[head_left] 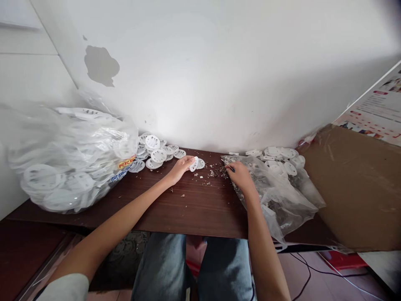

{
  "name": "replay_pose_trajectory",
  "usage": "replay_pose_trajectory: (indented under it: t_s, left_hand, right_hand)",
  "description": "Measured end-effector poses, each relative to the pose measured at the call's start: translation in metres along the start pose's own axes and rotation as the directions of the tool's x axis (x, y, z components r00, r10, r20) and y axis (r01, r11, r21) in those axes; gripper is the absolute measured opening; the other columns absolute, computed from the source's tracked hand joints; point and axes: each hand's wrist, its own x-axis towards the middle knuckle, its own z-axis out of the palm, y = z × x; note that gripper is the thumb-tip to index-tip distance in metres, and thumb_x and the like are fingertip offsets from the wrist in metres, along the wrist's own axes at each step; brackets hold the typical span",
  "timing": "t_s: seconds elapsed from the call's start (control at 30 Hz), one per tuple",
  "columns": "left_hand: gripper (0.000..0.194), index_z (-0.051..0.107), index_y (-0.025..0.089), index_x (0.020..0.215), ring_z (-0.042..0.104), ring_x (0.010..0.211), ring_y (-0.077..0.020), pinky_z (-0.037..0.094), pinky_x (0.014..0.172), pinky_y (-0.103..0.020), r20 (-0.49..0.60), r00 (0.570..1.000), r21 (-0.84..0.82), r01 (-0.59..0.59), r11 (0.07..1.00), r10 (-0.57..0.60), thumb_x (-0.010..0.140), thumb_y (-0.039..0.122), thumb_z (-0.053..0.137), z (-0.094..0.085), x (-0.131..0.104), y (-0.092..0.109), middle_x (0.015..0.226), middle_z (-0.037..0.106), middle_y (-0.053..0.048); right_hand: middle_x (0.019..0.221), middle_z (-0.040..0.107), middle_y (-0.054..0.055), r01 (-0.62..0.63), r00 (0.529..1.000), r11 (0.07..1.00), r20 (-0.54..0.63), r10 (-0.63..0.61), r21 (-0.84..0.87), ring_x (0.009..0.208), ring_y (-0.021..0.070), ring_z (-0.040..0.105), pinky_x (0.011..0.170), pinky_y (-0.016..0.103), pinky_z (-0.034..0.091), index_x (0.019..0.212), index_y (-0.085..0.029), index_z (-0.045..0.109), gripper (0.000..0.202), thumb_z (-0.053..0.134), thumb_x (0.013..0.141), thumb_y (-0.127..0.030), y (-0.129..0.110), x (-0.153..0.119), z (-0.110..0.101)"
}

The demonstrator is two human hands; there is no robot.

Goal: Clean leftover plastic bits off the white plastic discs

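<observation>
Above the middle of the tabletop, my left hand (183,166) is closed on a round white slotted plastic disc (194,164), pinched and tilted up at the fingertips. Just behind it lies another white disc (201,164). My right hand (240,173) is closed on a thin tool (226,164) with a slim pale shaft and a dark part by the fingers; its exact kind is too small to tell. Under that hand, small metal bits (216,170) are strewn over the wood and the edge of a clear plastic bag (275,188).
A big clear bag (72,163) full of white discs stands at the left, with a pile of loose discs (158,155) beside it. More white discs (282,156) lie at the back right. A cardboard box (357,188) borders the dark wooden table (188,217) on the right.
</observation>
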Motion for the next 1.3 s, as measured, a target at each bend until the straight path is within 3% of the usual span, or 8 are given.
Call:
replay_pose_trajectory:
  t_s: [0.2,0.4,0.6,0.77,0.9,1.03,1.13,1.3]
  left_hand:
    - [0.048,0.071,0.016,0.112,0.058,0.085,-0.0169,0.045,0.078,-0.030,-0.005,1.000,0.008,-0.011,1.000,0.012,0.090,0.059,0.075,0.001,0.002,-0.001,0.095,0.065,-0.005]
    - [0.048,0.071,0.018,0.117,0.058,0.084,-0.0174,0.045,0.078,-0.031,0.030,0.999,0.057,-0.023,0.998,0.021,0.094,0.060,0.071,0.000,0.000,0.000,0.096,0.065,-0.005]
    - [0.048,0.071,0.019,0.117,0.059,0.089,-0.0180,0.048,0.082,-0.031,0.033,0.999,0.067,-0.002,0.998,0.000,0.093,0.061,0.072,-0.001,-0.001,0.000,0.099,0.065,-0.006]
    - [0.049,0.070,0.019,0.114,0.064,0.094,-0.0193,0.051,0.089,-0.033,0.041,0.997,-0.072,0.073,0.995,-0.070,0.090,0.061,0.076,0.006,-0.004,0.002,0.100,0.067,-0.005]
    - [0.046,0.072,0.017,0.113,0.069,0.107,-0.0238,0.052,0.099,-0.036,0.107,0.988,-0.228,0.137,0.964,-0.116,0.088,0.054,0.082,0.016,-0.007,0.007,0.110,0.074,-0.010]
    - [0.040,0.074,0.015,0.115,0.070,0.114,-0.0253,0.053,0.104,-0.038,0.202,0.969,-0.353,0.210,0.912,-0.145,0.091,0.045,0.082,0.023,-0.012,0.015,0.119,0.076,-0.014]
    - [0.033,0.074,0.014,0.114,0.071,0.115,-0.0248,0.054,0.106,-0.037,0.240,0.954,-0.402,0.267,0.876,-0.180,0.091,0.037,0.082,0.027,-0.016,0.019,0.120,0.076,-0.015]
    - [0.033,0.073,0.014,0.118,0.072,0.114,-0.0230,0.055,0.105,-0.036,0.253,0.942,-0.448,0.316,0.837,-0.220,0.094,0.035,0.080,0.034,-0.019,0.018,0.124,0.076,-0.016]
  right_hand:
    - [0.110,0.073,0.010,-0.052,0.991,0.996,0.117,0.061,-0.077,0.103,0.0237,0.066,0.090,0.030,0.045,0.098,-0.022,0.080,0.018,0.063,0.096,-0.023,-0.012,-0.003,0.000]
    - [0.116,0.071,0.010,-0.127,0.984,0.976,0.101,0.146,-0.177,0.103,0.0230,0.065,0.087,0.029,0.044,0.110,-0.023,0.079,0.024,0.056,0.103,-0.028,-0.024,0.000,0.001]
    - [0.120,0.070,0.011,-0.186,0.966,0.937,0.118,0.229,-0.296,0.102,0.0233,0.066,0.083,0.030,0.045,0.106,-0.024,0.079,0.027,0.053,0.105,-0.031,-0.036,0.003,0.003]
    - [0.115,0.071,0.012,-0.180,0.970,0.938,0.106,0.220,-0.298,0.098,0.0249,0.068,0.079,0.031,0.046,0.101,-0.023,0.078,0.023,0.056,0.100,-0.029,-0.040,0.004,0.004]
    - [0.103,0.074,0.014,-0.158,0.980,0.953,0.074,0.183,-0.259,0.090,0.0266,0.068,0.076,0.033,0.045,0.092,-0.022,0.075,0.015,0.060,0.093,-0.021,-0.039,0.003,0.006]
    - [0.091,0.075,0.009,-0.122,0.992,0.987,0.030,0.125,-0.104,0.086,0.0251,0.067,0.077,0.032,0.045,0.087,-0.023,0.071,0.011,0.061,0.087,-0.019,-0.040,0.002,0.007]
    - [0.089,0.076,0.005,-0.092,0.995,0.985,-0.034,0.097,0.144,0.084,0.0234,0.067,0.078,0.032,0.047,0.085,-0.023,0.069,0.008,0.062,0.087,-0.026,-0.047,0.003,0.009]
    - [0.098,0.077,0.005,-0.031,0.993,0.789,-0.072,0.095,0.614,0.094,0.0232,0.072,0.083,0.033,0.054,0.095,-0.022,0.068,0.023,0.068,0.088,-0.044,-0.066,0.003,0.020]
